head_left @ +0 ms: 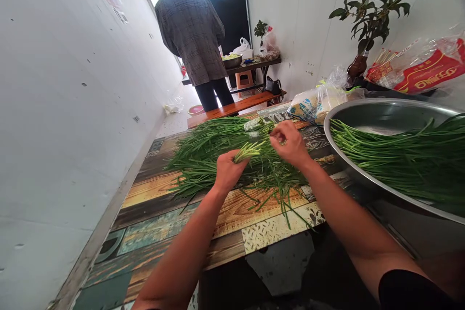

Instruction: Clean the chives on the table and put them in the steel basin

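My left hand (pixel 228 173) is closed around a small bunch of garlic chives (pixel 251 150), whose pale stem ends stick out to the right. Just right of it, my right hand (pixel 290 144) has its fingers curled and pinched together; anything between them is too small to make out. Beneath and beyond both hands spreads a large pile of garlic chives (pixel 203 147), its leaves pointing left, with a whitish band (pixel 252 127) around some stems. Loose leaves and trimmings (pixel 283 186) lie scattered on the wood-patterned table (pixel 232 215) under my right forearm.
At the right stands a big metal basin (pixel 328 128) with more chives inside. Behind it are plastic bags (pixel 316 102), a red package (pixel 432 70) and a potted plant (pixel 366 24). Past the table come a bench (pixel 236 107) and a standing person (pixel 191 29) facing away.
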Tool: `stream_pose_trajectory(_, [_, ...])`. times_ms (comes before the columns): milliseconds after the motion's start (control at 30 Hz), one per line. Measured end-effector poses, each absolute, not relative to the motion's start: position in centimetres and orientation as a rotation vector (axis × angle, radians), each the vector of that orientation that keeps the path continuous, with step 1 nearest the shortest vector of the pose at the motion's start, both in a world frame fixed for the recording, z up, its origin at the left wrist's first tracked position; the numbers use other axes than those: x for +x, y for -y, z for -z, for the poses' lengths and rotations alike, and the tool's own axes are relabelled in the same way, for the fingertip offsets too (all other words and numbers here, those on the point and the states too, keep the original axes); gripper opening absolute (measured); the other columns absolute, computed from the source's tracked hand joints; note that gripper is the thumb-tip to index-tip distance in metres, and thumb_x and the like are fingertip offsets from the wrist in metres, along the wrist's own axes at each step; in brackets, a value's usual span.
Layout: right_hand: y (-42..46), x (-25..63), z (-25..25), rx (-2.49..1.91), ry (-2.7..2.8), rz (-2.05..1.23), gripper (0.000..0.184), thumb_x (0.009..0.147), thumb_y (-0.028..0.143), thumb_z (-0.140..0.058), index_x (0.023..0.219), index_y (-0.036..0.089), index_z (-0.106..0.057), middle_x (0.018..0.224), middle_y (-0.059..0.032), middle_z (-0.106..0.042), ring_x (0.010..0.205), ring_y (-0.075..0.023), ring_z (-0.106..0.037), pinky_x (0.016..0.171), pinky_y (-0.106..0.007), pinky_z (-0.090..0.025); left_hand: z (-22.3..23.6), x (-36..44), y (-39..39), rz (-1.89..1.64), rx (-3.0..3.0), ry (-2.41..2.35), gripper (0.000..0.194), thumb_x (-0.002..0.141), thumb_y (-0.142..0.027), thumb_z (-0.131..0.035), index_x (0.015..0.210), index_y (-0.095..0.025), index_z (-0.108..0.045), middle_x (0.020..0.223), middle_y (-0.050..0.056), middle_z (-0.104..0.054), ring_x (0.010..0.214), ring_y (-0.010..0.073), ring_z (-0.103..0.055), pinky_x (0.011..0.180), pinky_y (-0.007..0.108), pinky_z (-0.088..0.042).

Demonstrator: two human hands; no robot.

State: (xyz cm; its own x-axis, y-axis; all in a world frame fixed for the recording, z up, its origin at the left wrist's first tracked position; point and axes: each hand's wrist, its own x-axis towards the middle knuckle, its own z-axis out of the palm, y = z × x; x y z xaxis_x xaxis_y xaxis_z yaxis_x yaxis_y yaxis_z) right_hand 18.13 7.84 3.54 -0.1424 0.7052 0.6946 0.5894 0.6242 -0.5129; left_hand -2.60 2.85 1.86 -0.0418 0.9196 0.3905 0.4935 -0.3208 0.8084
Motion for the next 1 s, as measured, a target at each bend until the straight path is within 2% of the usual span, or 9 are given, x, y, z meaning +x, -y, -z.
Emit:
stream_pose_trajectory(67, [-7.3, 17.4, -3.5, -0.842, 2.006, -0.125, 0.022, 0.080, 0.020, -0.054, 0.098, 0.018, -0.065, 0.105, -0.0099, -0.061, 0.095, -0.0211, -0.056, 0.085, -0.035, -0.045, -1.9, -2.6, -2.9, -1.309, 1.803, -1.477, 0.024, 0.075, -0.036, -0.063, 0.066, -0.014, -0.066, 0.057, -0.005, -0.046, 0.056, 0.0079, -0.039, 0.054, 0.020, -0.033])
stream_pose_trajectory(133, [-7.3, 16.7, -3.0, -0.753, 2.135, -0.100, 0.020, 0.082, 0.021, -0.055, 0.098, 0.020, -0.067, 0.105, -0.0093, -0.063, 0.101, -0.0228, -0.054, 0.090, -0.037, -0.044, -2.0, -2.6, -2.8, -1.297, 1.790, -1.471, 0.026, 0.075, -0.037, -0.063, 0.063, -0.014, -0.064, 0.057, -0.005, -0.044, 0.056, 0.0076, -0.037, 0.053, 0.020, -0.032])
stream_pose_trajectory(200, [-7.6, 16.4, -2.4, -0.735, 2.214, -0.087, 0.016, 0.086, 0.026, -0.056, 0.091, 0.020, -0.069, 0.098, -0.0088, -0.066, 0.096, -0.0227, -0.055, 0.087, -0.038, -0.044, -2.2, -2.6, -2.8, -1.276, 1.795, -1.470, 0.028, 0.075, -0.038, -0.063, 0.062, -0.014, -0.063, 0.057, -0.005, -0.043, 0.056, 0.0075, -0.036, 0.053, 0.020, -0.031])
stream_pose_trajectory(300, [-8.1, 16.3, -1.7, -0.710, 2.286, -0.133, 0.025, 0.091, 0.032, -0.050, 0.085, 0.018, -0.071, 0.088, -0.0092, -0.069, 0.086, -0.0212, -0.056, 0.080, -0.036, -0.045, -2.5, -2.6, -2.7, -1.248, 1.819, -1.478, 0.030, 0.075, -0.040, -0.062, 0.059, -0.014, -0.061, 0.056, -0.005, -0.041, 0.056, 0.0074, -0.034, 0.053, 0.020, -0.029])
stream_pose_trajectory(433, [-8.0, 16.4, -1.7, -0.651, 2.249, -0.338, 0.032, 0.093, 0.037, -0.047, 0.085, 0.018, -0.072, 0.089, -0.0084, -0.071, 0.085, -0.0188, -0.060, 0.080, -0.033, -0.046, -2.7, -2.5, -2.6, -1.243, 1.818, -1.472, 0.033, 0.075, -0.042, -0.061, 0.058, -0.014, -0.059, 0.056, -0.005, -0.039, 0.056, 0.0074, -0.033, 0.053, 0.020, -0.028])
stream_pose_trajectory(567, [-7.5, 16.0, -2.1, -0.627, 2.060, -0.761, 0.034, 0.089, 0.042, -0.051, 0.086, 0.017, -0.073, 0.091, -0.0069, -0.072, 0.088, -0.0179, -0.064, 0.082, -0.030, -0.048, -2.9, -2.6, -2.7, -1.254, 1.807, -1.456, 0.036, 0.075, -0.045, -0.063, 0.059, -0.013, -0.059, 0.056, -0.005, -0.040, 0.057, 0.0072, -0.033, 0.053, 0.020, -0.028])
stream_pose_trajectory(700, [-6.9, 15.3, -2.3, -0.741, 1.790, -1.125, 0.037, 0.082, 0.047, -0.056, 0.086, 0.015, -0.074, 0.084, -0.0039, -0.072, 0.080, -0.0170, -0.064, 0.075, -0.028, -0.049, -2.9, -2.6, -2.6, -1.280, 1.788, -1.429, 0.033, 0.076, -0.044, -0.063, 0.066, -0.013, -0.065, 0.059, -0.005, -0.047, 0.059, 0.0079, -0.038, 0.056, 0.020, -0.032])
stream_pose_trajectory(800, [-6.4, 14.5, -2.4, -0.799, 1.643, -1.215, 0.032, 0.076, 0.044, -0.061, 0.079, 0.016, -0.075, 0.075, -0.0015, -0.071, 0.073, -0.0159, -0.062, 0.072, -0.028, -0.049, -3.0, -2.6, -2.6, -1.268, 1.780, -1.425, 0.033, 0.076, -0.045, -0.063, 0.068, -0.013, -0.067, 0.060, -0.004, -0.049, 0.059, 0.0084, -0.040, 0.057, 0.020, -0.033])
stream_pose_trajectory(1000, [-6.9, 13.8, -2.1, -0.859, 1.264, -1.172, 0.024, 0.070, 0.040, -0.064, 0.067, 0.018, -0.074, 0.070, -0.0020, -0.071, 0.068, -0.0159, -0.062, 0.071, -0.030, -0.049, -2.9, -2.6, -2.6, -1.241, 1.835, -1.486, 0.033, 0.077, -0.043, -0.061, 0.060, -0.014, -0.060, 0.058, -0.005, -0.045, 0.057, 0.0079, -0.038, 0.056, 0.020, -0.032])
